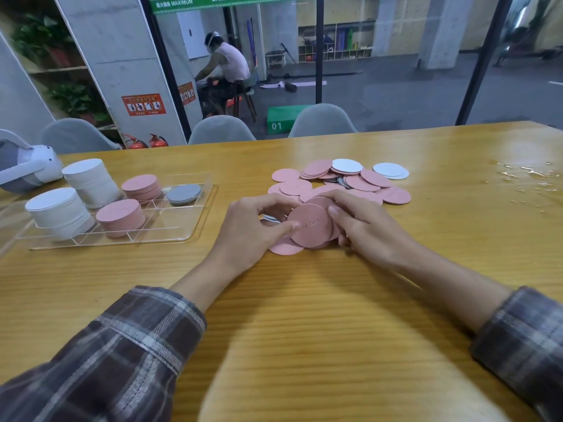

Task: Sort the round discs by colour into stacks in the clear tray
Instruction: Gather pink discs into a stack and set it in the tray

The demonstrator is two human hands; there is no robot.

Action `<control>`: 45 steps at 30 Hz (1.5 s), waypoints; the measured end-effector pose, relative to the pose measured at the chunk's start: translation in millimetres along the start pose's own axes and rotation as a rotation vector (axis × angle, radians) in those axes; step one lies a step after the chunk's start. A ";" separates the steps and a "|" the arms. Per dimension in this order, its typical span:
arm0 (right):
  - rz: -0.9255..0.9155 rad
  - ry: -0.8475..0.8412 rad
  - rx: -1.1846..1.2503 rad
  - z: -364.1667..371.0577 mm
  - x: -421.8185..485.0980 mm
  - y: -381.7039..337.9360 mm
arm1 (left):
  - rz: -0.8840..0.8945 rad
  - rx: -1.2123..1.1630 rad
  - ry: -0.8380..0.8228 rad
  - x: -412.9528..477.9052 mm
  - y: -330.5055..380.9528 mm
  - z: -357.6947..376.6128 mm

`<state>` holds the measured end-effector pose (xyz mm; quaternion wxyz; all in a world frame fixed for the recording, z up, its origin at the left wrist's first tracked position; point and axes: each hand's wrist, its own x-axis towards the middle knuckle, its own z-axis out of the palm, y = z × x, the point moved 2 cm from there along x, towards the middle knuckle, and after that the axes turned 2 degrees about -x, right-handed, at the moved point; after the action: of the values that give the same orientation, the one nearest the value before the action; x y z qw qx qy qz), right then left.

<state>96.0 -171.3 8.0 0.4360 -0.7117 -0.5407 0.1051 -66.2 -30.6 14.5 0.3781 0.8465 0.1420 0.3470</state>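
Both hands meet at the table's middle around a small stack of pink discs (pixel 310 225). My left hand (pixel 256 229) grips its left edge, my right hand (pixel 362 226) its right edge. Behind them lies a loose pile of pink discs (pixel 362 182) with some white discs (pixel 390 170) and a grey one partly buried. The clear tray (pixel 179 233) at the left holds two white stacks (pixel 61 213), two pink stacks (pixel 120 217) and a low grey stack (pixel 184 194).
A white and grey headset (pixel 27 166) lies at the far left edge. Crumpled clear film (pixel 527 178) sits on the wooden table at the right. Grey chairs (pixel 221 130) stand behind the table's far edge; a person sits beyond the glass.
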 end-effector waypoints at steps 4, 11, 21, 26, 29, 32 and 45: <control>-0.043 -0.032 -0.072 1.9 -2.1 -2.4 | 0.025 0.020 0.048 0.1 0.7 3.9; -0.098 -0.008 -0.181 4.5 -2.2 -4.4 | 0.060 0.031 0.050 0.0 0.4 4.0; -0.069 0.063 -0.216 -6.0 0.5 3.5 | -0.132 0.414 -0.217 0.8 -21.2 -16.0; -0.070 0.056 -0.232 -5.6 0.7 5.6 | -0.172 0.387 -0.258 2.5 -16.2 -18.6; -0.074 0.051 -0.236 -5.4 0.2 5.6 | -0.230 0.318 -0.287 3.5 -16.7 -22.7; -0.062 0.063 -0.211 -5.2 0.5 6.1 | -0.264 0.225 -0.315 5.7 -18.5 -24.6; 0.000 0.024 -0.085 0.5 -0.7 4.8 | -0.320 -0.236 -0.162 5.5 -10.8 -19.1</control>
<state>98.7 -171.8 4.0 0.4119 -0.7307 -0.5394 0.0738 -75.2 -10.2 18.3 0.5351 0.7881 0.2021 0.2274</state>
